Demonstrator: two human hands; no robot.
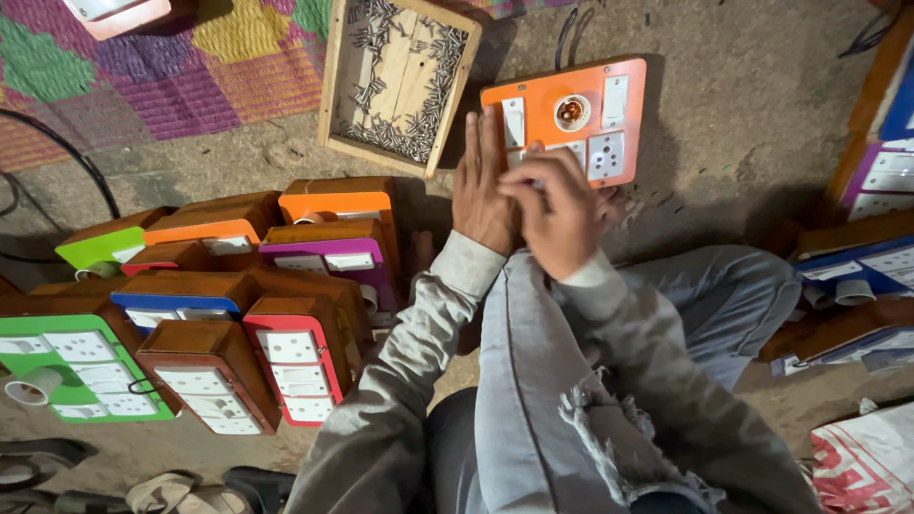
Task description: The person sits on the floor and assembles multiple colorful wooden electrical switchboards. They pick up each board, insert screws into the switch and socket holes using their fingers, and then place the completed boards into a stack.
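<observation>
An orange-faced switchboard box (624, 76) with white switches, sockets and a lamp holder lies on the ground in front of my knee. My left hand (481, 190) rests flat on its lower left edge with the fingers stretched out. My right hand (557, 209) is curled over the board's lower middle, fingertips pinched at a white switch; whether it holds something small is hidden.
A wooden tray (338, 86) of several screws lies to the upper left. A cluster of finished boards in orange, magenta, blue, red and green (219, 314) fills the left side. More boards (876, 257) stack at the right. A woven mat (143, 67) lies behind.
</observation>
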